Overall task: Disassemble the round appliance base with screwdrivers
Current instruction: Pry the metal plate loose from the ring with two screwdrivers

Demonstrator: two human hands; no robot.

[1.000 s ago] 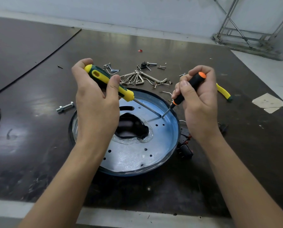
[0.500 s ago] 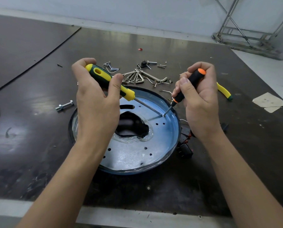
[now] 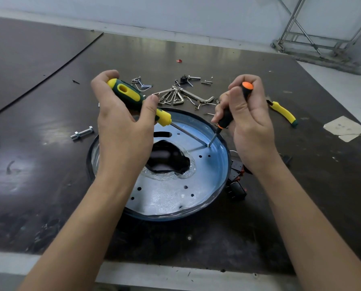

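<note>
The round appliance base point(image 3: 175, 196) is a shiny metal disc with a dark rim and an irregular hole in its middle, lying flat on the dark table. My left hand point(image 3: 120, 131) grips a green-and-yellow screwdriver point(image 3: 137, 99) whose shaft slants down to the right. A small black-and-orange screwdriver point(image 3: 230, 114) is held by my right hand point(image 3: 249, 127). Both tips meet at one spot on the disc's right side point(image 3: 208, 145).
Behind the base lies a heap of hex keys and screws point(image 3: 175, 95). A bolt point(image 3: 81, 132) sits to the left, a yellow-handled tool point(image 3: 282, 111) and paper scraps point(image 3: 343, 129) to the right. Black switch parts point(image 3: 236, 185) hang at the base's right rim. The table's front edge point(image 3: 175, 276) is close.
Both hands keep the same hold and place over the base; the small screwdriver stands slightly steeper in my right hand. The view has shifted a little.
</note>
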